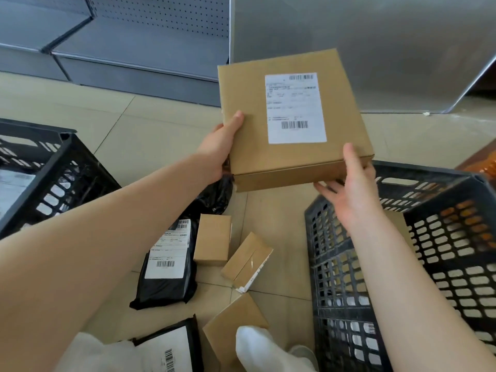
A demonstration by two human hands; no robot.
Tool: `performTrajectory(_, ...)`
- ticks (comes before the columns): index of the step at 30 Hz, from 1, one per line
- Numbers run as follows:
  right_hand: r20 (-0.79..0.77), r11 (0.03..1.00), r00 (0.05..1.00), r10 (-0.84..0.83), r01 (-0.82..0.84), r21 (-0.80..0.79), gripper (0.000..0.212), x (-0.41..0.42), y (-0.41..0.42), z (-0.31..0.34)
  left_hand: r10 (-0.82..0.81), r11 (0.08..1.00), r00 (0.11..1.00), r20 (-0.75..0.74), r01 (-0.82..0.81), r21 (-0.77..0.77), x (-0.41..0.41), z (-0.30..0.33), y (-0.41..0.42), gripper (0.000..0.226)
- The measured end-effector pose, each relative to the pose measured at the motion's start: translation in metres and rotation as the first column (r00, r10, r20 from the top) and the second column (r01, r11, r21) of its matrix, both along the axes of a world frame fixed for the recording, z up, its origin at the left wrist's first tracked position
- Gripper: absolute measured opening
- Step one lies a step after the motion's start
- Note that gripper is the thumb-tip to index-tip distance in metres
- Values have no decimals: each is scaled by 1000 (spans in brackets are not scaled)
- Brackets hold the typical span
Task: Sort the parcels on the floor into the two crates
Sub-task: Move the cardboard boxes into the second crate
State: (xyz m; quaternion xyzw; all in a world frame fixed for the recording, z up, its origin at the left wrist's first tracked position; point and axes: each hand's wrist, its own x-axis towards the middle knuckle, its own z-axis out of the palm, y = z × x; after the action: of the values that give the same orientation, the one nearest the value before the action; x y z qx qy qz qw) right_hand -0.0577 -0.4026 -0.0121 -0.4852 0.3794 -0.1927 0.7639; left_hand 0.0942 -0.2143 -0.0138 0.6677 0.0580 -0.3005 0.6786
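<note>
I hold a flat brown cardboard box (292, 157) with a white shipping label in the air above the floor. My left hand (218, 149) grips its left edge, thumb on top. My right hand (351, 189) holds its near right corner, thumb on top and fingers underneath. One black plastic crate (349, 291) stands at the right, just below the box; another black crate (61, 173) stands at the left with a white parcel inside. On the floor lie a black mailer bag (167, 285), three small brown boxes (212, 238) (245, 260) (236, 318) and another black bag (171, 347).
Grey metal shelving (134, 49) runs along the back, and a grey metal panel (375, 49) leans behind the held box. A crumpled black bag (214, 197) lies under my left wrist. My white-socked foot (263, 347) rests by the nearest small box. Tiled floor (150, 135) shows between the crates.
</note>
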Motion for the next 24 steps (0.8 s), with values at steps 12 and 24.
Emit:
performTrajectory(12, 35, 983, 983, -178, 179, -40, 45, -95, -101, 22, -375, 927, 926, 33, 374, 41, -79, 15, -77, 68)
performTrajectory(24, -49, 858, 861, -506, 509, 69, 103, -206, -145, -2, -687, 726, 714, 131, 673, 143, -183, -6, -136, 76)
